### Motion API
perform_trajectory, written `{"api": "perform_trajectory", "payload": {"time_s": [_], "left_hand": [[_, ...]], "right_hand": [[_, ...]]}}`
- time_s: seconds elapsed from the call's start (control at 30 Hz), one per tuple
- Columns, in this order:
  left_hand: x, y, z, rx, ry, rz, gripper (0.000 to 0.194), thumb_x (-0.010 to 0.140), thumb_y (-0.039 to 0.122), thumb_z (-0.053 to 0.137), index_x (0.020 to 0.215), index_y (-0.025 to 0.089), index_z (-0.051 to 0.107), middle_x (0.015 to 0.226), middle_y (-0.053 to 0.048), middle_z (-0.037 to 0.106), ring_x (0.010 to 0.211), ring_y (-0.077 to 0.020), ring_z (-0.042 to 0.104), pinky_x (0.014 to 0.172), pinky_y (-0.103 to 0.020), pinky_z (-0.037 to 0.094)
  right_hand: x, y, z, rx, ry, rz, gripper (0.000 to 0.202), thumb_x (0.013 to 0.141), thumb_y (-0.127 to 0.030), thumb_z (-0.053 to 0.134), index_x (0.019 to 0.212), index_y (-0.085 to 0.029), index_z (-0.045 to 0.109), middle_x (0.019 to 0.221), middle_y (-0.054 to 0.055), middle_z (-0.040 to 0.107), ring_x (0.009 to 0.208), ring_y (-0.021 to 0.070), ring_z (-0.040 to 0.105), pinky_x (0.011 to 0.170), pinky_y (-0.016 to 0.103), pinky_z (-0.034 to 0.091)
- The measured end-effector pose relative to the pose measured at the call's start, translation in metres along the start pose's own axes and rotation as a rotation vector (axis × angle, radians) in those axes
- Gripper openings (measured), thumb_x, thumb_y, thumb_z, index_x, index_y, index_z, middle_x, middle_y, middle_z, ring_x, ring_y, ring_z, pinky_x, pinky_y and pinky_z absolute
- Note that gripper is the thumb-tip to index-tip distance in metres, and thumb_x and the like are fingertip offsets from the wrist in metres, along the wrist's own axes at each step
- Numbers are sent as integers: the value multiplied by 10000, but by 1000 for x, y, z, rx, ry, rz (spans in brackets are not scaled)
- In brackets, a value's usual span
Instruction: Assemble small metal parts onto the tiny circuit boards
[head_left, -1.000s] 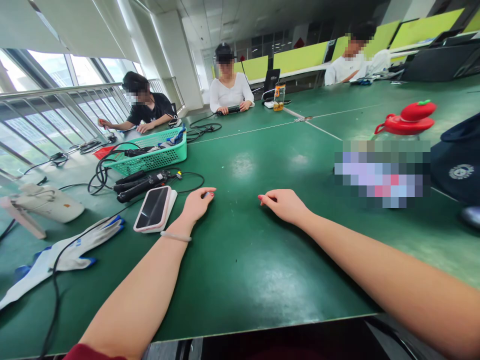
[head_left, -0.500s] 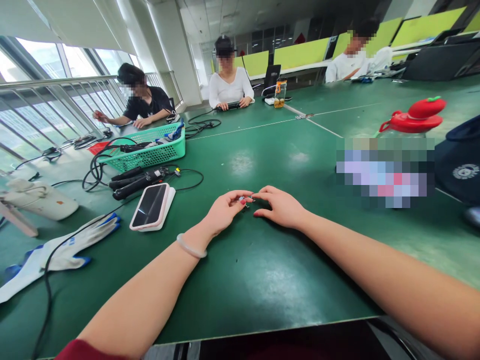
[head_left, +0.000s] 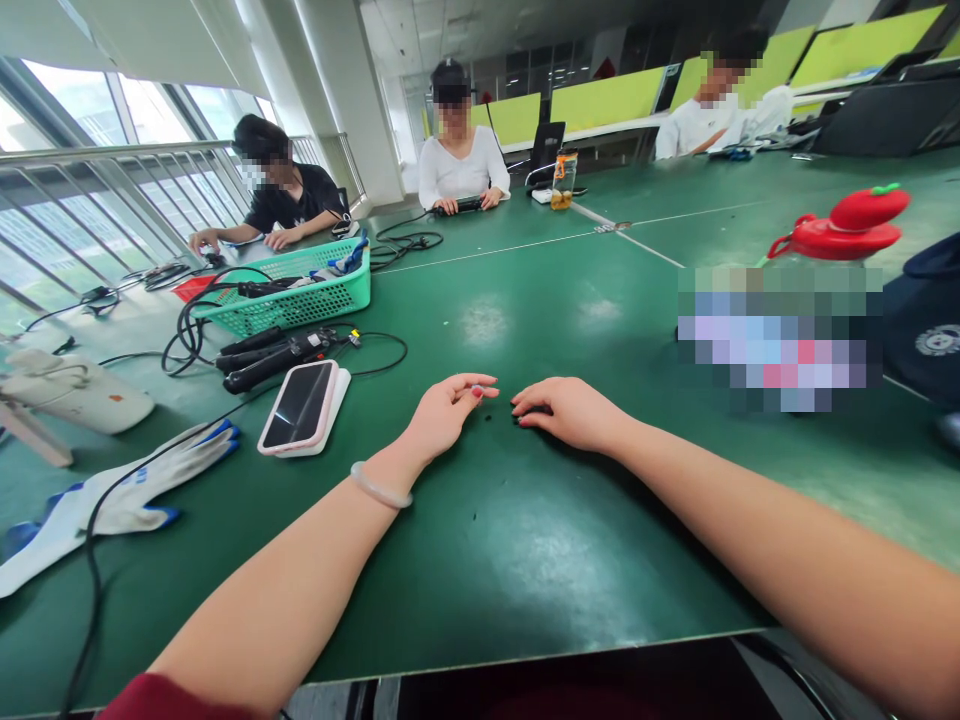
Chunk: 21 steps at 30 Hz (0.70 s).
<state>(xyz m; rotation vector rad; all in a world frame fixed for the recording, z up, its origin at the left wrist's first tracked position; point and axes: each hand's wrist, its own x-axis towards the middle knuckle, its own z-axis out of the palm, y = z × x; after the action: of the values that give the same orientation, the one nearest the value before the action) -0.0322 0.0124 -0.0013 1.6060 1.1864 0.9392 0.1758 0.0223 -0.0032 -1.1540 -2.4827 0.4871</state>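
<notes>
In the middle of the green table [head_left: 480, 560], my left hand [head_left: 442, 415] has thumb and forefinger pinched around something small and pale that I cannot make out. A pale bangle [head_left: 381, 490] circles that wrist. A short gap away, my right hand [head_left: 574, 412] rests low over the tabletop with its fingers bent and the fingertips drawn together. Something dark shows at those fingertips, too small to name. Between the hands lies a tiny dark bit [head_left: 487, 418].
Left of my hands are a phone [head_left: 301, 405], black handheld tools [head_left: 281, 360], a green basket [head_left: 300, 310] with cables and a work glove [head_left: 142, 480]. On the right stands a red-lidded bottle [head_left: 840, 235] beside a dark bag [head_left: 926, 310]. Three people sit across the table.
My hands have moved apart; the fingertips were almost touching around the small piece. The right fingers have drawn closer together and shifted down to the tabletop.
</notes>
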Motion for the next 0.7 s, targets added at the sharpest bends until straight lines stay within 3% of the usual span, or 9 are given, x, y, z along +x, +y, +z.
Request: {"api": "perform_trajectory", "payload": {"time_s": [0.17, 0.43, 0.57, 0.7], "left_hand": [[-1, 0, 1, 113, 15, -2, 282, 847, 294, 525, 1078, 183, 642, 957, -66, 725, 739, -116, 614, 730, -261, 467], [-3, -1, 7, 112, -34, -24, 295, 831, 327, 540, 1061, 187, 660, 915, -65, 702, 620, -94, 587, 582, -231, 472], [-5, 0, 9, 39, -69, 3, 330, 819, 241, 558, 1133, 160, 620, 934, -72, 695, 730, -119, 643, 707, -262, 514], [-7, 5, 12, 7, -102, -15, 384, 800, 138, 543, 1179, 155, 598, 978, -82, 697, 842, -151, 673, 832, -303, 516]], "right_hand": [[-4, -3, -5, 79, 24, 46, 114, 798, -200, 591, 774, -211, 702, 815, 13, 704, 764, 158, 630, 737, 288, 473], [-6, 1, -3, 615, 43, 236, 120, 761, -267, 559, 796, -180, 634, 748, 10, 681, 648, 124, 606, 673, 279, 483], [-4, -1, -6, 757, 79, 272, 225, 750, -257, 556, 934, -168, 650, 733, 6, 664, 612, 103, 570, 618, 261, 472], [-4, -6, -7, 860, 91, 296, 209, 739, -245, 567, 922, -168, 633, 695, -7, 644, 541, 79, 525, 553, 237, 452]]}}
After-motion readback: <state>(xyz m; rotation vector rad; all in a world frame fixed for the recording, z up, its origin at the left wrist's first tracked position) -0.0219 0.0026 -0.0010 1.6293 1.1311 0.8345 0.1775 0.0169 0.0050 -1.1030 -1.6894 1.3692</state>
